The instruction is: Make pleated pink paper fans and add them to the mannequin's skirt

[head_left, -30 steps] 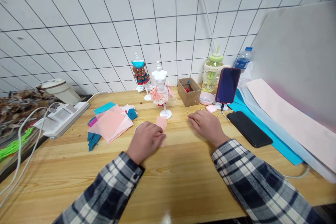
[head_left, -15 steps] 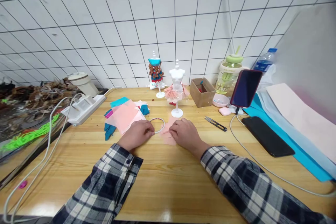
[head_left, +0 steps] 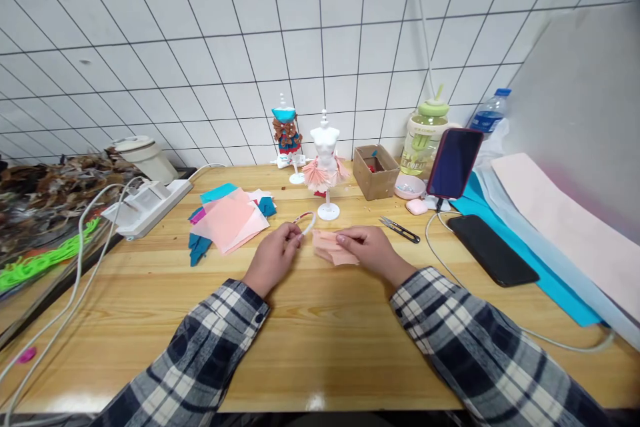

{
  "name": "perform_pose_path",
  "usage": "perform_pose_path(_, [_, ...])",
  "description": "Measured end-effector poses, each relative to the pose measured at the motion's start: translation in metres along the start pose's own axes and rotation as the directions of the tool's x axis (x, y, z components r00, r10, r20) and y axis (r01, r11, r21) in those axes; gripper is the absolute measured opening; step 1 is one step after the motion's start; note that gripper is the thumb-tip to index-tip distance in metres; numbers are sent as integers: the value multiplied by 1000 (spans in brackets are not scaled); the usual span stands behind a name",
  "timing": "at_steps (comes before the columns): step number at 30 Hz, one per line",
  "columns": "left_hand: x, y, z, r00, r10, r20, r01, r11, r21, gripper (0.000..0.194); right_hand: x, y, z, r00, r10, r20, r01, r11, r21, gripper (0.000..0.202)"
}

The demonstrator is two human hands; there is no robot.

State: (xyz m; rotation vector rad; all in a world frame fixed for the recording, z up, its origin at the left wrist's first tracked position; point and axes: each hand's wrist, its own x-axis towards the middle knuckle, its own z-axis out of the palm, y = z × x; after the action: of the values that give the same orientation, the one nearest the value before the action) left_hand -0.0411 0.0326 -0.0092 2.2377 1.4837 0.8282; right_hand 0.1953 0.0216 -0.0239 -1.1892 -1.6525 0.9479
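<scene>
My left hand (head_left: 274, 255) is closed on a thin white ring (head_left: 311, 223), which tilts up from its fingertips. Folded pink paper (head_left: 334, 248) is pinched in my right hand (head_left: 373, 250), just right of the ring. Behind them stands a white mini mannequin (head_left: 326, 147) in a ruffled pink skirt. A second mannequin (head_left: 286, 133), dressed in turquoise, brown and red, is farther back. Flat pink sheets (head_left: 225, 217) lie over blue pieces to the left of my left hand. Small black snips (head_left: 400, 229) rest right of my right hand.
A cardboard box (head_left: 376, 177), a pink dish (head_left: 410, 186), a green-lidded bottle (head_left: 425, 140) and an upright phone (head_left: 454, 163) stand at the back right. A black phone (head_left: 493, 250) lies near large paper sheets (head_left: 570, 207). On the left are a power strip (head_left: 150, 207) and cables.
The ring has been lifted and tilted by my left hand. My right hand has raised the pink paper, which lay flatter on the table before. The view has shifted slightly right.
</scene>
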Motion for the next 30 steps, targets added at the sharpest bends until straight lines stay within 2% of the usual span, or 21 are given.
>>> perform_pose_path(2, [-1, 1, -2, 989, -13, -148, 10, 1000, -23, 15, 0, 3, 13, 980, 188, 66, -198, 960, 199, 25])
perform_pose_path(3, [-2, 1, -4, 973, 11, -229, -17, 1000, -26, 14, 0, 3, 20, 970, 230, 78, -243, 934, 261, 29])
perform_pose_path(5, [-5, 2, -9, 929, 155, -336, -157, 987, 21, 10, 0, 2, 29, 963, 263, 62, -268, 899, 347, 35])
perform_pose_path(6, [-6, 4, -11, 911, 273, -309, -266, 962, 67, 8, 0, 1, 30, 964, 263, 28, -255, 894, 369, 38])
perform_pose_path(7, [-7, 5, -13, 891, 396, -220, -381, 918, 107, 8, 1, 0, 29, 964, 265, -19, -237, 889, 391, 39])
perform_pose_path(9, [-8, 9, -16, 836, 545, 65, -548, 827, 127, 10, 2, 0, 21, 952, 270, -147, -187, 888, 420, 41])
perform_pose_path(11, [-8, 12, -16, 783, 558, 275, -603, 790, 113, 13, 5, 2, 7, 919, 270, -286, -127, 892, 434, 40])
perform_pose_path(13, [-7, 14, -14, 767, 528, 365, -600, 792, 115, 14, 8, 5, -7, 873, 275, -402, -63, 882, 467, 36])
perform_pose_path(15, [-6, 16, -12, 760, 493, 423, -588, 800, 124, 13, 10, 7, -17, 844, 281, -458, 11, 843, 538, 31])
perform_pose_path(17, [-5, 16, -10, 777, 437, 453, -551, 820, 156, 13, 10, 6, -22, 853, 280, -441, 55, 791, 609, 27])
perform_pose_path(19, [-3, 13, -8, 820, 361, 443, -492, 842, 224, 13, 7, 2, -21, 886, 271, -377, 48, 754, 655, 26])
perform_pose_path(20, [-2, 9, -7, 848, 319, 423, -453, 850, 269, 14, 5, -1, -20, 913, 265, -309, 19, 731, 682, 26])
perform_pose_path(22, [2, 0, -8, 902, 234, 363, -368, 856, 362, 17, 0, -8, -14, 964, 247, -99, -94, 663, 743, 27])
perform_pose_path(23, [3, -4, -9, 924, 197, 328, -325, 856, 402, 19, -3, -11, -11, 972, 232, 27, -169, 623, 764, 27])
perform_pose_path(25, [5, -12, -13, 965, 149, 214, -235, 855, 462, 20, -7, -14, -4, 952, 209, 224, -306, 588, 749, 27])
perform_pose_path(27, [4, -14, -16, 988, 141, 57, -151, 871, 468, 26, -9, -15, 2, 928, 228, 296, -373, 611, 698, 28])
perform_pose_path(28, [2, -12, -17, 988, 157, -10, -137, 886, 443, 29, -9, -15, 5, 925, 241, 293, -378, 652, 658, 27])
perform_pose_path(30, [-2, -4, -17, 967, 249, -57, -214, 911, 354, 28, -8, -14, 6, 949, 234, 209, -310, 809, 500, 24])
